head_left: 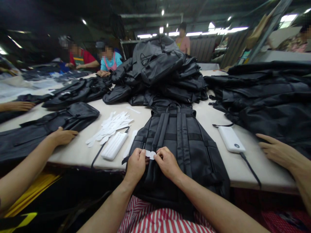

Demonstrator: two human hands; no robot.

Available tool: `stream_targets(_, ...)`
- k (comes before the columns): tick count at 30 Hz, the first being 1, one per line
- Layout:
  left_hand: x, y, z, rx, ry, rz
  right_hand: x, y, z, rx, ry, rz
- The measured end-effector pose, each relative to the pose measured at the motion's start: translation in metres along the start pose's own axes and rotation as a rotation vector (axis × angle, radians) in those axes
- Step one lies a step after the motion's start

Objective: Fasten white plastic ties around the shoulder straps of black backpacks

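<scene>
A black backpack [191, 155] lies in front of me with its shoulder straps upward and its top handle pointing away. Over one strap, my left hand [136, 164] and my right hand [167, 161] pinch a small white strip [151, 154] between them. The left thumb and fingers close on its left end, the right ones on its right end. Whether the strip goes round the strap underneath is hidden by my fingers. Just left of the backpack, a heap of similar white strips [113, 126] is spread on the table.
A white power bank [114, 146] with a cable lies left of the backpack, another white power bank [232, 139] right of it. Black bags are piled behind [160, 71] and at right [274, 94]. Co-workers' hands [63, 136] [274, 149] rest on bags at both sides.
</scene>
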State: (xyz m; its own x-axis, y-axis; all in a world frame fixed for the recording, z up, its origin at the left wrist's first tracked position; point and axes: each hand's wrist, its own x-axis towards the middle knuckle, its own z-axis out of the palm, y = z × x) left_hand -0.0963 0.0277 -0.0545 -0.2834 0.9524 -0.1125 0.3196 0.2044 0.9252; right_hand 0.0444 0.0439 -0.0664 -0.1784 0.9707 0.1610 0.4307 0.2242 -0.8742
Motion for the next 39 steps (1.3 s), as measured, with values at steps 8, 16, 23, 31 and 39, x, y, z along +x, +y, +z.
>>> stream_targets(8, -0.005, 0.009, 0.002, -0.312, 0.025, -0.112, 0.002, -0.003, -0.003, 0.298, 0.001, 0.472)
stream_targets(16, -0.001, 0.014, 0.001, -0.219, 0.038, -0.094, -0.002, -0.021, -0.002, 0.881, 0.019, 0.312)
stream_targets(23, -0.004, 0.005, 0.003, 0.045, 0.125, 0.042, 0.000, -0.007, -0.010, 0.804, -0.146, 0.543)
stream_targets(31, -0.004, 0.000, 0.005, 0.056, 0.156, 0.080, 0.004, -0.004, -0.011, 0.845, -0.117, 0.488)
stream_targets(39, -0.021, 0.007, 0.011, 0.303, 0.264, 0.384, 0.007, -0.029, -0.015, 0.460, 0.075, 0.455)
